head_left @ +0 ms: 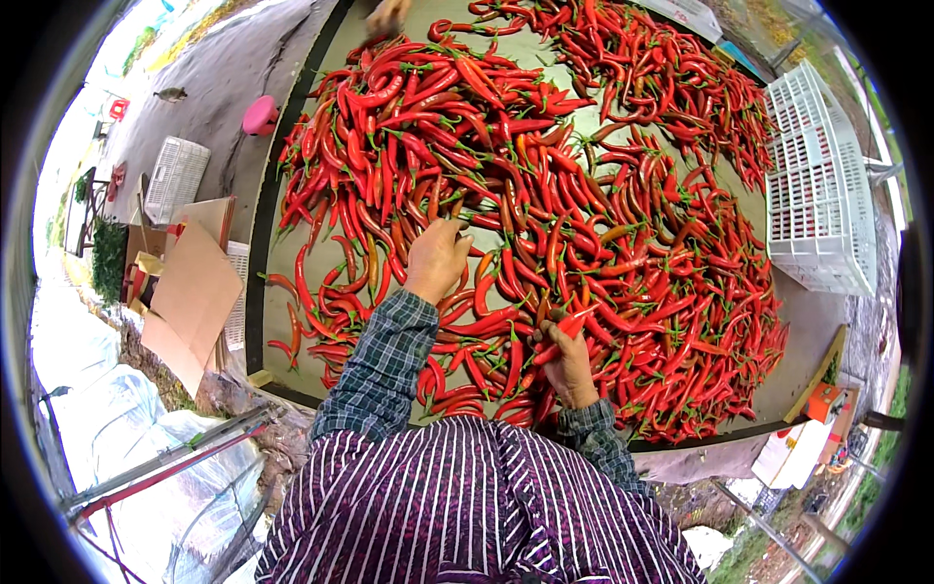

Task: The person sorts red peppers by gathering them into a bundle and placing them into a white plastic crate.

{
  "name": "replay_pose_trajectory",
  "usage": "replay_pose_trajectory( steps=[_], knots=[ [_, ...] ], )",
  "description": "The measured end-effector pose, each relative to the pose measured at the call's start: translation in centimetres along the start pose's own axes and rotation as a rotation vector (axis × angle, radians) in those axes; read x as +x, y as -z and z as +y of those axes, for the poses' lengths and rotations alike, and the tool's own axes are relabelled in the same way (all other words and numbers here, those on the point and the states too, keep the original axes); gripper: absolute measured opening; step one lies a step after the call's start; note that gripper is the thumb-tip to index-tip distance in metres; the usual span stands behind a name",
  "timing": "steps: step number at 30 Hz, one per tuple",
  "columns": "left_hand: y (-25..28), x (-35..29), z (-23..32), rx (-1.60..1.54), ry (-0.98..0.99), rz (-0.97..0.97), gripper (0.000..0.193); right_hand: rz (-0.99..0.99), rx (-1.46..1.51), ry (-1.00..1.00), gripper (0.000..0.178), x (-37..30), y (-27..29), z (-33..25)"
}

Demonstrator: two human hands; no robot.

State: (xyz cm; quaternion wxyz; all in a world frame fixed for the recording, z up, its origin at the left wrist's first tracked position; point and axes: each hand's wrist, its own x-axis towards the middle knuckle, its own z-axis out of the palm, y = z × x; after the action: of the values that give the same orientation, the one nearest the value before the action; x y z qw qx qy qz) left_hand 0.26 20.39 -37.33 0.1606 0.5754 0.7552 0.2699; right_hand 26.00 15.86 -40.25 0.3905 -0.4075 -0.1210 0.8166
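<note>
Red chili peppers (409, 117) with green stems cover most of the wide table in front of me. My left hand (437, 261) is down at the near side of the left heap, its fingers bent in among the peppers. Whatever those fingertips grip, if anything, is hidden. Closer to my body, my right hand (567, 368) is closed round a red chili pepper (572, 324), which sticks out above the fingers. More loose peppers lie under and around both hands. Some of them are brownish or orange.
Dark-rimmed table (282, 331). At its far edge is another person's blurred hand (387, 18). A white plastic crate (817, 185) stands on the right. To the left are a pink stool (261, 115), another white crate (176, 177) and cardboard sheets (195, 287).
</note>
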Motion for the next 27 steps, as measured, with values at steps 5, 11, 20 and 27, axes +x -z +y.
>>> replay_pose_trajectory(
  steps=[5, 11, 20, 27],
  knots=[
    [1.3, 2.0, -1.1, -0.037, 0.183, 0.36, 0.021, -0.03, -0.003, -0.021, 0.02, 0.2, -0.2, -0.2],
    [3.7, 3.0, -7.4, 0.255, 0.498, 0.288, 0.035, -0.039, -0.056, -0.051, 0.015, 0.8, 0.0, 0.0],
    [1.8, 4.0, -8.5, 0.152, 0.56, 0.226, 0.049, -0.093, -0.064, -0.064, 0.021, 1.2, 0.0, 0.8],
    [4.1, -1.9, -8.5, -0.604, 0.512, 0.235, 0.047, -0.106, -0.238, 0.008, 0.026, 1.5, -0.6, 0.8]
  ],
)
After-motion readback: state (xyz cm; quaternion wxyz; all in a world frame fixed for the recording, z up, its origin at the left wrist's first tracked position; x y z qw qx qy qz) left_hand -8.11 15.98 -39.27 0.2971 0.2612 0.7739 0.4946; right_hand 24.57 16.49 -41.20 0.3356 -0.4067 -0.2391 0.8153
